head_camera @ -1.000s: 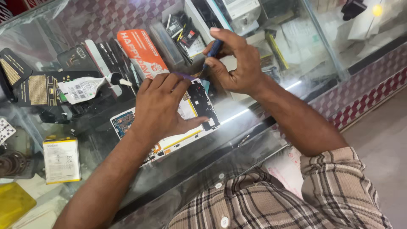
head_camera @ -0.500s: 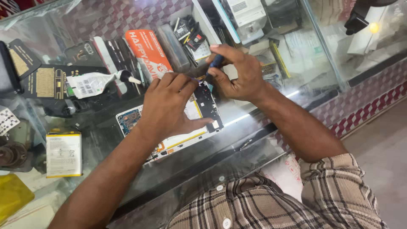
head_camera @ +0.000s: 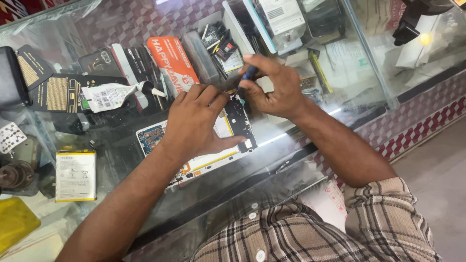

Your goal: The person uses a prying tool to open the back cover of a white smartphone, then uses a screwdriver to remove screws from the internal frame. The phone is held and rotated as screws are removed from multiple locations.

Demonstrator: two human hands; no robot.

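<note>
An opened phone (head_camera: 233,127) with its back off lies on the glass counter (head_camera: 272,165), circuit boards and a pale battery showing. My left hand (head_camera: 196,121) rests flat on it, fingers spread over its middle and upper part. My right hand (head_camera: 272,87) is closed around a small blue-handled screwdriver (head_camera: 249,73), held upright with the index finger on its top. The tip points down at the phone's upper right corner, by my left fingertips; the tip itself is hidden.
On the counter lie a white glue tube (head_camera: 114,94), an orange packet (head_camera: 174,63), a loose phone battery (head_camera: 75,175), a black pouch (head_camera: 12,82) and a yellow thing (head_camera: 17,221). Boxes and parts fill the shelf under the glass.
The grey back cover held up one second ago is gone from my hands. My left hand has come down flat on the phone, and my right hand now sets the screwdriver upright.
</note>
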